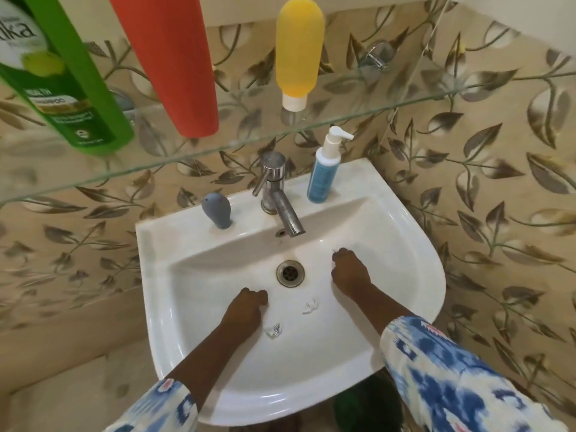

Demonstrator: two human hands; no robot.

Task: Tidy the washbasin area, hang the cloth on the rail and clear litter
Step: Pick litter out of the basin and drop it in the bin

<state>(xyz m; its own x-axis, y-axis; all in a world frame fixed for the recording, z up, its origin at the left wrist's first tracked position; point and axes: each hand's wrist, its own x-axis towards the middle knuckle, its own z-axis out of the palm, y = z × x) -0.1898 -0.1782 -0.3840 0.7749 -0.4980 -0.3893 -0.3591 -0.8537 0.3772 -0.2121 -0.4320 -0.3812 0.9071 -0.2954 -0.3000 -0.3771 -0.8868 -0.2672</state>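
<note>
Both my hands are down inside the white washbasin (pixel 402 244). My left hand (pixel 244 311) rests on the near slope left of the drain (pixel 290 272), its fingers curled shut. My right hand (pixel 350 274) is right of the drain, fingers bunched, with a small white scrap (pixel 334 252) showing at the fingertips. Two crumpled white bits of litter lie loose in the bowl: one (pixel 310 307) between my hands, another (pixel 274 330) beside my left wrist. No cloth or rail is in view.
A chrome tap (pixel 276 188) stands at the basin's back, with a grey bulb-shaped item (pixel 216 210) to its left and a blue pump bottle (pixel 324 173) to its right. Above is a glass shelf (pixel 405 104) holding green (pixel 62 82), orange (pixel 174 57) and yellow (pixel 299 48) bottles.
</note>
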